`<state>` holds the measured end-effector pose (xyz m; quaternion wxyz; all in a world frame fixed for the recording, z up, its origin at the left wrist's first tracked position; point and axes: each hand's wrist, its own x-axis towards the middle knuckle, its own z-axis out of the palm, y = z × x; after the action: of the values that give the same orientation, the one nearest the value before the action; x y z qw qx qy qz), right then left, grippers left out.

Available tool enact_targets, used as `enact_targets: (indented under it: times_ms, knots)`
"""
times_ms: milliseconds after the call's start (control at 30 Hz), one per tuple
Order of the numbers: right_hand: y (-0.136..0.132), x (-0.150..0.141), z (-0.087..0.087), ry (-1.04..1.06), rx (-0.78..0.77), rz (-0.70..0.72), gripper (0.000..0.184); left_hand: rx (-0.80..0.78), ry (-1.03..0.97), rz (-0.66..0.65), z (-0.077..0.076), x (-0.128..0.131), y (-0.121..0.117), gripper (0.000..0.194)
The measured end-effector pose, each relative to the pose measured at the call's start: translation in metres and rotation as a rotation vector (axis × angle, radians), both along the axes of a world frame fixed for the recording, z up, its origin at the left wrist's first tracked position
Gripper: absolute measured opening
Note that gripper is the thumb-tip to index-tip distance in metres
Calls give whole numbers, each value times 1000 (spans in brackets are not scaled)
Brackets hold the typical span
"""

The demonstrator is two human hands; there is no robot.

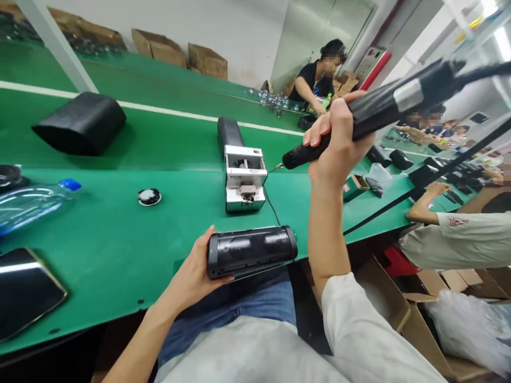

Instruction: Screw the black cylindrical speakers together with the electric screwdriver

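My left hand (199, 263) grips the left end of a black speaker (253, 250) lying at the table's front edge, its perforated grille facing up. Raised at the right, my right hand (339, 130) is wrapped around a black electric screwdriver (379, 109) with a cable at its top end. The driver's bit points left and down, close to a white screw feeder (245, 181) that stands behind the speaker. Whether the bit touches the feeder or carries a screw, I cannot tell. Behind the feeder lies a dark elongated part (230, 133).
On the green table (179, 213) lie a round speaker driver (149, 197), a black casing (82, 123), a clear bottle (38, 205) and a phone (30, 292). A co-worker (319, 77) sits across; another person's sleeve (471, 236) is at the right. A dark strap (431, 178) slants there.
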<state>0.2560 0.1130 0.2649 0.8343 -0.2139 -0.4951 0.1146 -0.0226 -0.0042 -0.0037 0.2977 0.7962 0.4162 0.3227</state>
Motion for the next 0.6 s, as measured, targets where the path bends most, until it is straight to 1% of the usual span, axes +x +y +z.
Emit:
enact_targets:
  times_ms: [67, 133, 200, 300, 367, 433, 500, 567, 600]
  knots:
    - [-5, -8, -2, -102, -82, 100, 27, -20, -3, -5, 2, 1, 0, 127]
    - [-1, -19, -13, -163, -122, 162, 38, -33, 1, 2, 4, 0, -1, 128]
    - [9, -30, -28, -191, -142, 157, 46, -38, 10, 11, 6, 0, -1, 128]
    - [26, -41, -42, -197, -213, 105, 48, -36, 11, 15, 5, -1, -1, 125]
    - [32, -44, -43, -169, -267, 83, 47, -28, 7, 13, 3, -1, -1, 124]
    - [32, -45, -40, -130, -302, 81, 50, -20, 5, 41, -2, 0, -2, 120]
    - [30, -45, -39, -118, -323, 119, 57, -19, 6, 111, -10, 1, 0, 114]
    - [29, -46, -41, -149, -325, 154, 70, -14, 2, 178, -19, 3, 4, 115]
    - [29, -45, -43, -186, -347, 150, 73, -8, -2, 196, -22, 4, 7, 117]
